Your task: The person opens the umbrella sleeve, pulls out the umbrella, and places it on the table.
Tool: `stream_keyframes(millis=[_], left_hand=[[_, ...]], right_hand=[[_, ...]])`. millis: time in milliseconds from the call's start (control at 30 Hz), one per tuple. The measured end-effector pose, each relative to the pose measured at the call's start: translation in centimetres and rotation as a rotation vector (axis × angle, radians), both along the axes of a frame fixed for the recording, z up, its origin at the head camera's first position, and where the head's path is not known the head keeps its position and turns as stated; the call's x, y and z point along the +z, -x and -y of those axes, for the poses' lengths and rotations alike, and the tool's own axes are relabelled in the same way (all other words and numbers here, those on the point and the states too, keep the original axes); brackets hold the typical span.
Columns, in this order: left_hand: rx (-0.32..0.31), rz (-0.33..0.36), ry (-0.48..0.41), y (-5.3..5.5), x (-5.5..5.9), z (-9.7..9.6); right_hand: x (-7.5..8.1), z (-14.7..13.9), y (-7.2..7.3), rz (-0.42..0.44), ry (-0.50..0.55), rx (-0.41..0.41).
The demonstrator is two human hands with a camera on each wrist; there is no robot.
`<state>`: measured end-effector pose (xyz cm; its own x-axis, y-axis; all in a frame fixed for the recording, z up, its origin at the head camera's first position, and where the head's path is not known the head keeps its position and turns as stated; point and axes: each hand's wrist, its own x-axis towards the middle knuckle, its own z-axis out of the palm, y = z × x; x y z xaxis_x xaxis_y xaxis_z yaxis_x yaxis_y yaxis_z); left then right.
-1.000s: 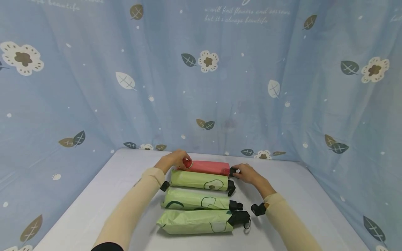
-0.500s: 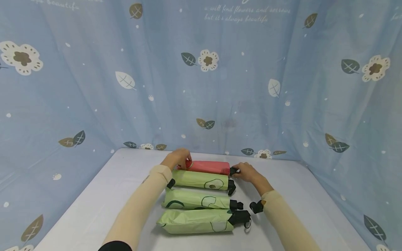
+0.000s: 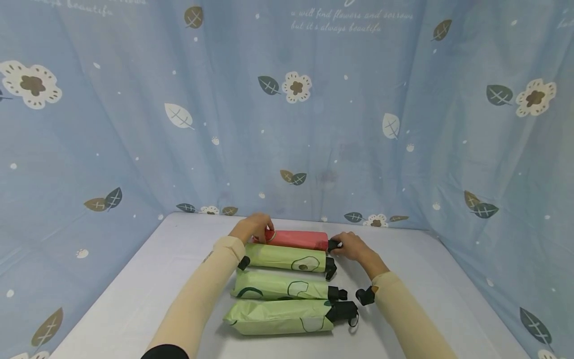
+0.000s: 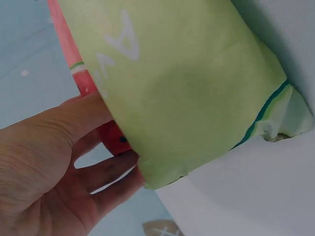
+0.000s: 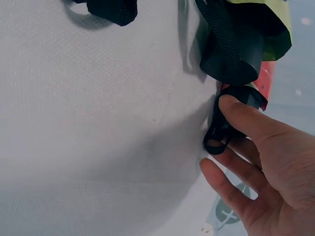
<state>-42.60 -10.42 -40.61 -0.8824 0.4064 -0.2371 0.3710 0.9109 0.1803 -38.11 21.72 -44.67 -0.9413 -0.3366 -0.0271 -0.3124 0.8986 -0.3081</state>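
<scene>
A folded red umbrella [image 3: 298,240] with a watermelon print lies at the back of a row of umbrellas. My left hand [image 3: 254,227] grips its left end, thumb on the near side and fingers on the far side. In the left wrist view, a green umbrella [image 4: 187,98] covers the thumb tip and much of the red one. At the other end, my right hand [image 3: 354,247] pinches the black handle [image 5: 239,93], which has a small strap loop. Directly in front lies the nearest green avocado-print umbrella [image 3: 273,255], its black handle [image 5: 234,54] beside my right thumb.
Two more folded green umbrellas, a middle one [image 3: 275,286] and a front one [image 3: 273,319], lie roughly parallel nearer me, handles to the right. White cloth covers the table [image 3: 134,279]. A blue patterned curtain [image 3: 233,154] closes off the back and sides.
My left forearm and hand have shifted a little to the right, and the right forearm slightly left. Both hands keep hold of the red umbrella, which stays nearly in place.
</scene>
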Motion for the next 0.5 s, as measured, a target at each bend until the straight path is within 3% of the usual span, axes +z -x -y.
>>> stream_keyframes(millis=[267, 500], left_hand=[[-0.053, -0.009, 0.027, 0.2, -0.8, 0.1], [-0.055, -0.06, 0.025, 0.3, -1.3, 0.3]], right_hand=[[-0.1, -0.1, -0.1, -0.029, 0.007, -0.005], [-0.4, -0.3, 0.1, -0.029, -0.013, 0.006]])
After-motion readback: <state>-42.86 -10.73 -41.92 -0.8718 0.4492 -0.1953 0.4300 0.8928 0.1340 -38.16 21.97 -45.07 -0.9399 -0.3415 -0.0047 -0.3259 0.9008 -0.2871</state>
